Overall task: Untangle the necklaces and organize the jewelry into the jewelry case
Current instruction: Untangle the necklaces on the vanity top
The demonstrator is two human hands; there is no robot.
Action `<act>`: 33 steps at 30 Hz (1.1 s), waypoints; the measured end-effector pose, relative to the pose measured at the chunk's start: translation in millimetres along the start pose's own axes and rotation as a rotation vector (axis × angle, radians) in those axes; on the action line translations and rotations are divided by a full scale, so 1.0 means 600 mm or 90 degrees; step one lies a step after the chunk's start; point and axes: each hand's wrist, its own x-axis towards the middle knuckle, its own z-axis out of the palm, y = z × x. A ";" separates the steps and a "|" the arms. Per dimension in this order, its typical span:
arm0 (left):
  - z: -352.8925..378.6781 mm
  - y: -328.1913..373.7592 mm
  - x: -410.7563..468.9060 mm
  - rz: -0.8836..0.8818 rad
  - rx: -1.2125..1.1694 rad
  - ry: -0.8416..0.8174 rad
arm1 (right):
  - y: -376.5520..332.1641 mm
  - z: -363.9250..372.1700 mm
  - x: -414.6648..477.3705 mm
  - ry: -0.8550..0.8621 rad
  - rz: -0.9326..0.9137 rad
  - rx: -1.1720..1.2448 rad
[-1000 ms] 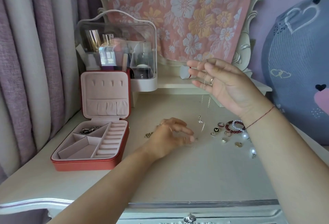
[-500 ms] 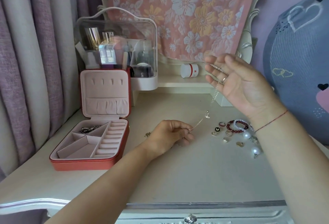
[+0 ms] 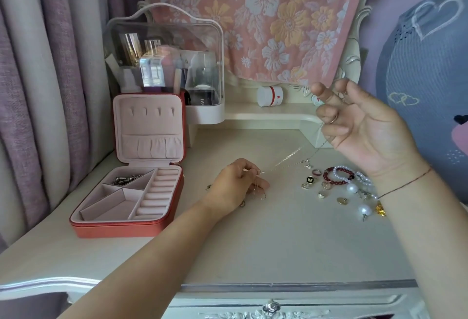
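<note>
A thin silver necklace (image 3: pixel 287 159) with a small pendant stretches in the air between my two hands. My left hand (image 3: pixel 236 184) rests on the table and pinches the chain's lower end. My right hand (image 3: pixel 359 128), raised on the right, holds the upper end among its fingers. The red jewelry case (image 3: pixel 126 225) stands open at the left; its pink tray holds a few silver pieces in the back compartment. Loose jewelry (image 3: pixel 339 182) lies right of centre: a dark red bead bracelet, pearl pieces, rings and small charms.
A clear cosmetics organizer (image 3: pixel 164 65) stands behind the case. A small white jar (image 3: pixel 269 95) sits on the raised shelf at the back. A floral cloth hangs over the mirror. Curtains close off the left side. The table's front edge runs along the bottom.
My right hand has moved to the right and drawn the chain taut. My left hand has closed its fingers on the chain's other end and stayed low on the table.
</note>
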 end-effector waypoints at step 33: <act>-0.020 0.031 -0.008 0.045 -0.334 0.000 | 0.092 -0.009 -0.034 0.010 0.140 -0.368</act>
